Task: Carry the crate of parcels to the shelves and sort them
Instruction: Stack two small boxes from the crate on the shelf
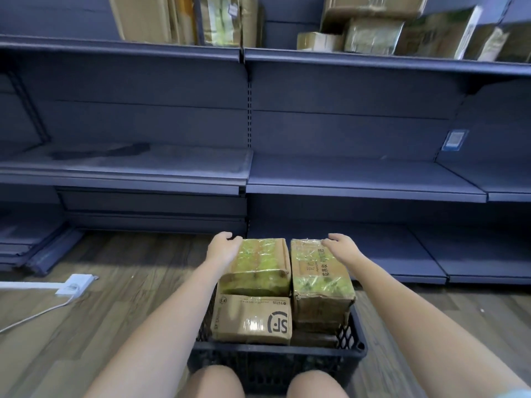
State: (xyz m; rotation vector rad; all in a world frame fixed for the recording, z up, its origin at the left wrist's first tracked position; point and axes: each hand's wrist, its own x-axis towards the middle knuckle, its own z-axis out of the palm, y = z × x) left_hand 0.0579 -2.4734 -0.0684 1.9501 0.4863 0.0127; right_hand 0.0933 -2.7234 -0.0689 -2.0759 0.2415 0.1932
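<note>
The crate point(275, 360) is set on the floor point(115, 311) before the shelves point(344, 173). Left hand point(222, 248) and right hand point(342, 245) are laid, fingers loose, on the top parcels point(258, 262); far edges should be hooked before lifting.

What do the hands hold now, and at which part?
The left hand touches the far left corner of the left top parcel, the right hand the far end of the right top parcel. A firm grip cannot be told.

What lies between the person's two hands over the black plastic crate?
Two tape-wrapped brown cardboard parcels, side by side atop the stack in the crate; head view.
</note>
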